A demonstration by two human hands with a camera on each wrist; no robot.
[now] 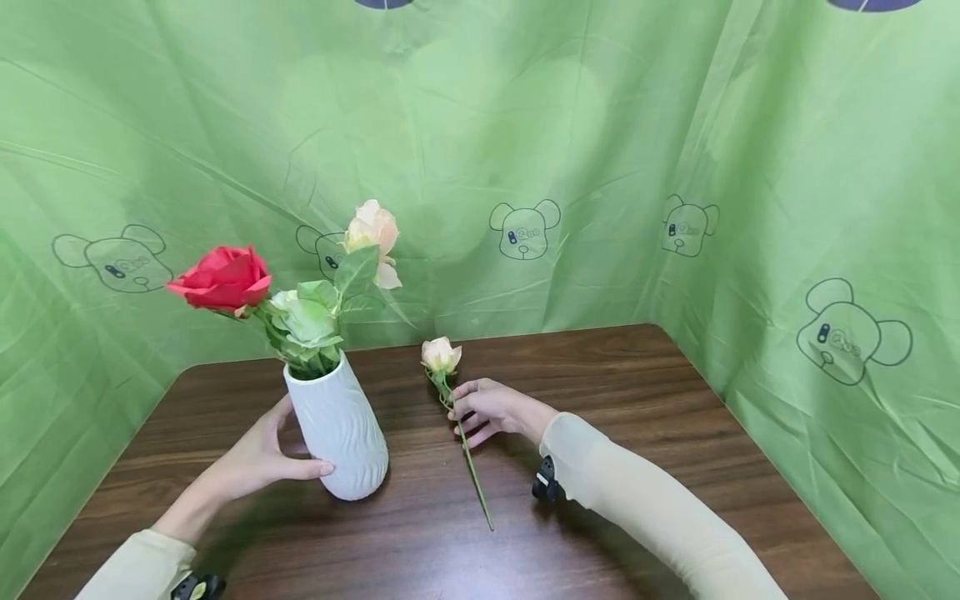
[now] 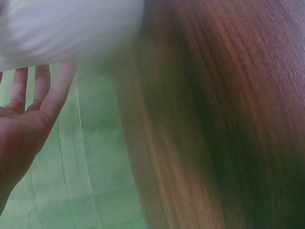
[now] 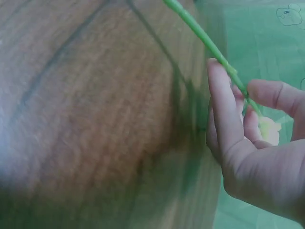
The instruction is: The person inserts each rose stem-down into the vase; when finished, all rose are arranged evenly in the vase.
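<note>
A white ribbed vase [image 1: 337, 425] leans to the left in the head view; whether its base touches the table is unclear. My left hand [image 1: 258, 454] grips its lower side, thumb in front and the other fingers behind. The vase holds a red rose [image 1: 225, 279], a pale green flower [image 1: 306, 319] and a peach flower [image 1: 372, 233]. To the right, my right hand [image 1: 497, 410] pinches the green stem [image 3: 205, 38] of a cream rose [image 1: 441, 356] between thumb and fingers. That rose's bloom points away from me, and its stem end points toward me.
A dark brown wooden table [image 1: 600, 375] lies under both hands. Green cloth [image 1: 450, 125] with printed bear heads hangs behind and at both sides. Black wrist devices [image 1: 546, 481] sit at both sleeves.
</note>
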